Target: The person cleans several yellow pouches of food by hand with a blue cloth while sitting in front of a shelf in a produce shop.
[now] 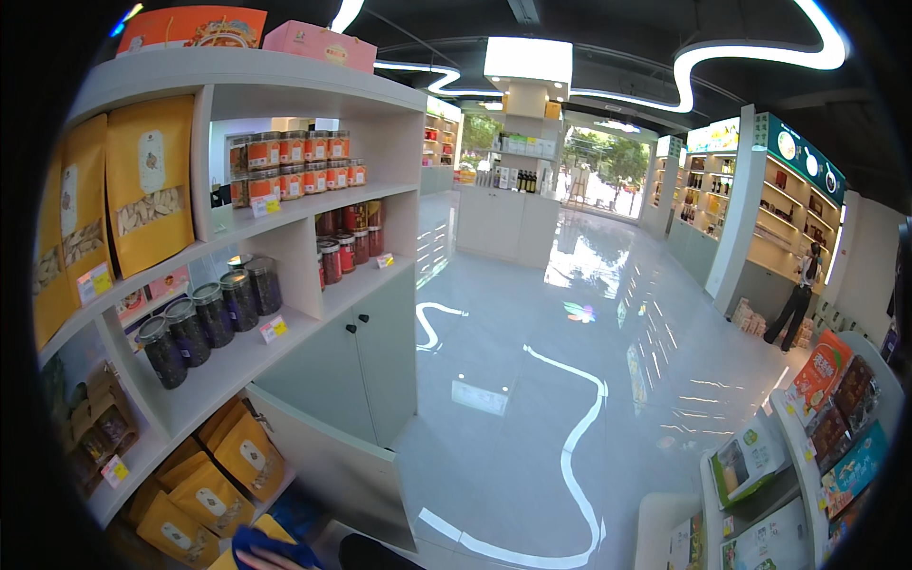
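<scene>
At the bottom edge, cut off by the picture, my left hand (266,561) shows in part, its fingers against a dark blue cloth (279,544). Which hand it is remains somewhat unclear. The cloth lies against a yellow pouch (273,527). Left of it, several yellow pouches with clear windows (211,497) stand in the low cupboard, whose pale door (335,456) is swung open. A dark blurred thing is beside the door's inner side. My right hand is out of view.
Shelves above the cupboard hold dark-filled jars (211,313), orange-labelled jars (292,147) and large yellow pouches (151,185). A curved display rack (784,427) with packets stands at right. A person (794,299) stands by the far right shelves. A white counter (507,224) is ahead.
</scene>
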The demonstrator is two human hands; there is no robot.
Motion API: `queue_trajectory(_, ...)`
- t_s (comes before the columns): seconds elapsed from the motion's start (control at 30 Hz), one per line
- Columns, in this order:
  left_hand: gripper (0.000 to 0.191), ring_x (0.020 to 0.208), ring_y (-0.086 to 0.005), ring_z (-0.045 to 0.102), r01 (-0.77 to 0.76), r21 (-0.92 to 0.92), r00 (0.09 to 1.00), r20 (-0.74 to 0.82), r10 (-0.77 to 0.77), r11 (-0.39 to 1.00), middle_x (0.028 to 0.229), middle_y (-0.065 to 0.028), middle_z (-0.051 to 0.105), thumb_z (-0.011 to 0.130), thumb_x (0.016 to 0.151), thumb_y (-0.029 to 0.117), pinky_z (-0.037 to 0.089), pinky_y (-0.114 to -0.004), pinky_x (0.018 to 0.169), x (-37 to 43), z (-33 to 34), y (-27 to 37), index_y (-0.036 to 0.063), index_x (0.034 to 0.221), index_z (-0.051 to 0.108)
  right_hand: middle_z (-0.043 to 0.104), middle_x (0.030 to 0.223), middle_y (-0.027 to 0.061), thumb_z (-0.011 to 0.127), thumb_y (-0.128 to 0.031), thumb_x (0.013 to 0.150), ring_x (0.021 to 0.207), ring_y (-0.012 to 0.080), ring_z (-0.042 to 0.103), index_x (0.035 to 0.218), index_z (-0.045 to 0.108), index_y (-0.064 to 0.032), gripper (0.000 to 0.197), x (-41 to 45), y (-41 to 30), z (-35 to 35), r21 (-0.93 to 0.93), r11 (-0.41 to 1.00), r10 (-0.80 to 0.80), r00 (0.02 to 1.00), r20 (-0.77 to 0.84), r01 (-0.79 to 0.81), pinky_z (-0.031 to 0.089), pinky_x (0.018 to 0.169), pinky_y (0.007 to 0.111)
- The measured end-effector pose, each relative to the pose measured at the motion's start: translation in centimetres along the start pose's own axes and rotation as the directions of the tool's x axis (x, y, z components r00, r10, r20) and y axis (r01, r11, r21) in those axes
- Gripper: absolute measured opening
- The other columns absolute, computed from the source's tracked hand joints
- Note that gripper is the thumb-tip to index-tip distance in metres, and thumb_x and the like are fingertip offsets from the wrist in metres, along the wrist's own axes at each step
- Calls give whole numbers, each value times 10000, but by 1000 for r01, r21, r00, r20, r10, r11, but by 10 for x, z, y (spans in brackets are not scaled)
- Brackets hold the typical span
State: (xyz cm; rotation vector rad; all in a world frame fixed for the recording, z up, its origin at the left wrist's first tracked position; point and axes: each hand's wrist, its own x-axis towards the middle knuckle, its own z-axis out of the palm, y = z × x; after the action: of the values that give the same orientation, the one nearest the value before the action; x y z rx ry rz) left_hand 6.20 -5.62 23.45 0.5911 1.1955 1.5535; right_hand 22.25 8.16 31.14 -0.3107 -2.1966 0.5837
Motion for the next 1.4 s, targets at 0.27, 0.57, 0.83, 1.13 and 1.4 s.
queue_trajectory(0.27,617,1175,-261,538,-62,86,998,8,62,994,1326,-140,533,687,841,-14,482,-411,985,-8,-4,-5,20,1406,441,369,1570,150,524,-370,894,1463,374,309,1468,471,-159,614,-23,-3,2,56,986,-163,980,110,158,221,1176,542)
queue_trajectory(0.57,478,1093,-273,577,-63,-52,971,-234,50,997,1236,-142,581,665,869,96,505,-423,938,15,-45,-7,14,1319,526,333,1586,173,538,-344,906,1479,397,272,1469,445,-77,630,-60,-8,11,97,979,-192,975,115,181,271,1150,561)
queue_trajectory(0.83,591,1133,-310,581,-131,-250,969,-236,71,959,1280,-163,572,708,867,176,518,-454,923,-3,-8,24,40,1391,470,642,1274,80,683,-320,941,1190,147,551,1402,500,-11,585,-66,8,5,895,209,616,764,192,-394,458,1005,334)
queue_trajectory(1.13,975,1331,-358,445,-306,-9,946,-114,303,952,1489,-194,416,742,829,89,295,-502,1167,15,30,24,115,1584,127,458,1484,189,769,-255,859,1383,318,415,1413,502,-31,655,-61,-25,7,597,793,221,971,-95,-122,349,1127,447)
queue_trajectory(1.4,947,1304,-336,449,-215,-16,975,-54,214,976,1468,-172,428,746,793,172,317,-478,1142,16,18,17,124,1556,186,203,1619,222,422,-525,981,1483,490,134,1484,461,-166,618,-34,-35,13,335,930,-201,972,124,149,190,1140,633)
